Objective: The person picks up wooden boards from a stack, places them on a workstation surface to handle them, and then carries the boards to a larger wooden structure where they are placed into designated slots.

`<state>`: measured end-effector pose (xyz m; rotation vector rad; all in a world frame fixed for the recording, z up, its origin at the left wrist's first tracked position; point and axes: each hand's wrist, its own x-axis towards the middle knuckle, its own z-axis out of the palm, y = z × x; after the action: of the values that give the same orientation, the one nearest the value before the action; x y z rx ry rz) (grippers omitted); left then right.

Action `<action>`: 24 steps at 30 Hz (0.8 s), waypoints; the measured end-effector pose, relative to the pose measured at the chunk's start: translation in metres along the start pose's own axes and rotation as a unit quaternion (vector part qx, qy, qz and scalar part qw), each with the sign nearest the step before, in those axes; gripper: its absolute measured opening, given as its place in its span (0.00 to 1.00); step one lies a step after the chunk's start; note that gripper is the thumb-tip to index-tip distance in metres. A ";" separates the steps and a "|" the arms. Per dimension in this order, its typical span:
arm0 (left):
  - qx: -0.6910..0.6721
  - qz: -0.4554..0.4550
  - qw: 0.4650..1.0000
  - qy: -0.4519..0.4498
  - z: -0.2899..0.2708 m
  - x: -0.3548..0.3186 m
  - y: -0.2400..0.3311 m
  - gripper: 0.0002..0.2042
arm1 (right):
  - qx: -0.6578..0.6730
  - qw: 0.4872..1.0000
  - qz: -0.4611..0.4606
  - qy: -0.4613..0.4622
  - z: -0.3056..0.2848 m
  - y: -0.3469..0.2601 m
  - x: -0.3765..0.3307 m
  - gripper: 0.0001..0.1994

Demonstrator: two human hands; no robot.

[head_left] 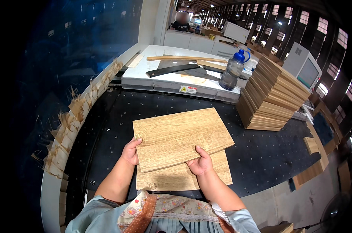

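Note:
Both my hands hold a light wood-grain board [176, 136], tilted a little above the black table. My left hand [131, 151] grips its left edge, thumb on the top face and fingers hidden beneath. On its near edge, my right hand [201, 163] has the thumb on top and the other fingers mostly under it. A second wood-grain board [183, 180] lies below, close to my body, partly covered by the first. Whether the two boards touch is hidden.
The black table [117, 106] is dotted with small holes. A tall board stack [271, 97] stands at right. Behind are a white machine top [144, 66], a black bar [174, 70] and a blue-capped bottle [232, 73]. Frayed strips [82, 112] line the left side. A person [181, 25] sits far back.

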<state>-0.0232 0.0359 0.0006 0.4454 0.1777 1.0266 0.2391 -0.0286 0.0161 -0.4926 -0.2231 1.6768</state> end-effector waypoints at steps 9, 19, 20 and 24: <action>0.003 0.007 1.000 -0.003 0.003 0.001 -0.001 0.27 | -0.006 1.000 0.001 -0.008 -0.003 -0.001 0.002 0.23; 0.009 0.007 1.000 0.009 -0.002 0.002 -0.001 0.26 | -0.001 1.000 0.005 -0.012 -0.003 -0.001 0.001 0.23; 0.010 0.007 1.000 0.010 -0.002 0.002 -0.001 0.26 | -0.002 1.000 0.004 -0.012 -0.003 -0.001 0.001 0.23; 0.006 -0.002 1.000 0.002 -0.003 0.002 0.000 0.26 | 0.000 1.000 0.002 -0.012 -0.003 -0.001 0.002 0.23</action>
<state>-0.0231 0.0382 -0.0022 0.4539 0.1875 1.0238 0.2408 -0.0270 0.0138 -0.4729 -0.2406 1.6882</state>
